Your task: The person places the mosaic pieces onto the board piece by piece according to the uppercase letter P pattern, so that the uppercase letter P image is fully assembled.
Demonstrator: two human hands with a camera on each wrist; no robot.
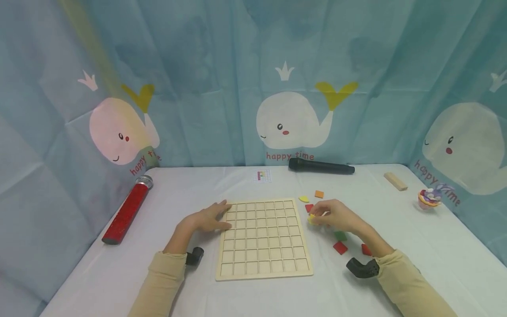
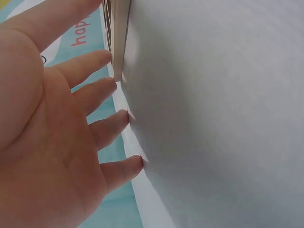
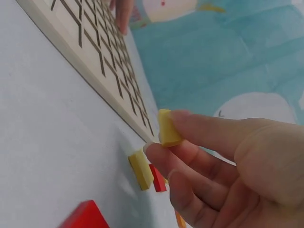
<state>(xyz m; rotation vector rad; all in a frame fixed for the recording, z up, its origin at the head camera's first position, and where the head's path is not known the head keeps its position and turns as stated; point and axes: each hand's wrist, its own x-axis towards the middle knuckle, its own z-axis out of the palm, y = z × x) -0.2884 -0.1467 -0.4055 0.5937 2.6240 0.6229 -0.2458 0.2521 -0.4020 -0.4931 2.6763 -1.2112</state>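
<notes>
A pale wooden board (image 1: 264, 240) with a grid of square cells lies flat on the white table. My left hand (image 1: 207, 218) rests at its left edge, fingers spread; in the left wrist view the fingertips (image 2: 107, 57) touch the board's side and the table. Just off the board's right edge, my right hand (image 1: 334, 215) pinches a small yellow block (image 3: 168, 127) between thumb and fingers, above the table. Below it in the right wrist view, a second yellow block (image 3: 141, 169) and a red block (image 3: 157, 178) stand on the table.
Near the right hand lie an orange block (image 1: 319, 193), a yellow curved piece (image 1: 303, 199), a green block (image 1: 340, 236) and red blocks (image 1: 340, 248). Farther out are a patterned card (image 1: 262, 176), black microphone (image 1: 321, 166), red microphone (image 1: 128, 211), wooden block (image 1: 395, 181) and cupcake-like toy (image 1: 429, 199).
</notes>
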